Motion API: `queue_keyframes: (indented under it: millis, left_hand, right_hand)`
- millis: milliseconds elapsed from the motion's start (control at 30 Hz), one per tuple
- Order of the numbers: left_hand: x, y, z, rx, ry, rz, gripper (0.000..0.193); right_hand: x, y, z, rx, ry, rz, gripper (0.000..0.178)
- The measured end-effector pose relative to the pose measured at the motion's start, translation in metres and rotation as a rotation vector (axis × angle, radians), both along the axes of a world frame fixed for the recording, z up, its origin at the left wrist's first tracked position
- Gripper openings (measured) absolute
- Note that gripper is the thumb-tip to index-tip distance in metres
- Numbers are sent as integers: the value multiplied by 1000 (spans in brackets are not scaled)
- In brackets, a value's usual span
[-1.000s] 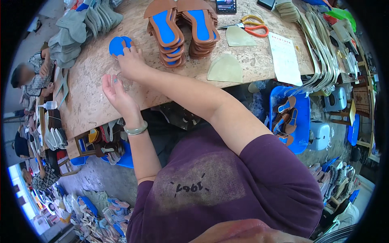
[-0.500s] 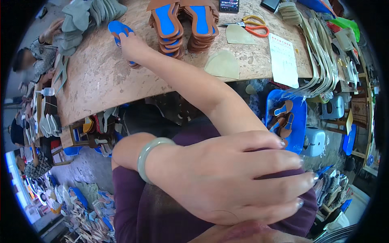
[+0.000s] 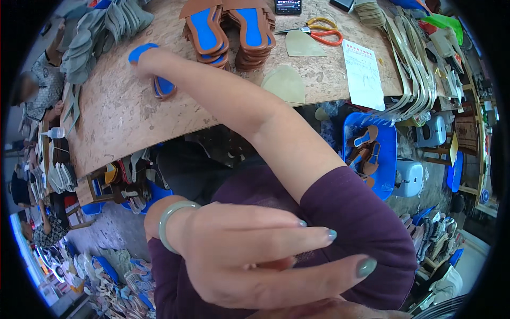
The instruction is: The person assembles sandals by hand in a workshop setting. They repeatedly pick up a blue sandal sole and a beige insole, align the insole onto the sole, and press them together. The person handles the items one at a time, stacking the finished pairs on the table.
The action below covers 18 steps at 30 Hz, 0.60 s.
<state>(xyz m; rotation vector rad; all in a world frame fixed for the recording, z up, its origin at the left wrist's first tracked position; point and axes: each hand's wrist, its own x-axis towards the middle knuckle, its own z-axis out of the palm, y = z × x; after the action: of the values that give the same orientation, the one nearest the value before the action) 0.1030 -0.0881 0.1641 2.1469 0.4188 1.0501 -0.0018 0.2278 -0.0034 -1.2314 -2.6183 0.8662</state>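
Note:
My right arm reaches across to the far left of the bench, and my right hand point(image 3: 146, 65) is over a brown sandal sole with a blue insole point(image 3: 164, 86). The hand covers the sole's middle and its fingers are hidden, so whether they grip it does not show. A blue rounded end point(image 3: 142, 51) shows beyond the hand. Close in front of my chest, my left hand point(image 3: 249, 250) is raised with its fingers stretched apart and nothing visible in them. A pale green bangle circles that wrist.
Stacks of brown soles with blue insoles point(image 3: 206, 31) stand right of my right hand. Red-handled scissors point(image 3: 325, 36), yellow-handled pliers point(image 3: 322, 22), pale cut pieces point(image 3: 287, 83) and a written sheet point(image 3: 364, 74) lie farther right. A blue bin point(image 3: 387, 159) holds sandals. Another person point(image 3: 45, 80) sits at left.
My left hand has drawn back leftward and turned, its fingers now more spread. My right hand has shifted slightly left over the sole. The whole view has shifted a little.

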Motion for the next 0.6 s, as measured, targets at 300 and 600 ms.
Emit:
queue_keyframes:
  millis: [300,600]
  left_hand:
    - [14,14,-17,-36,-260,-123,24]
    - [15,79,-100,120,42,401,28]
  right_hand:
    - [90,-82,64,194,852,-277,48]
    - [196,-94,73,-258,1285,-151,31]
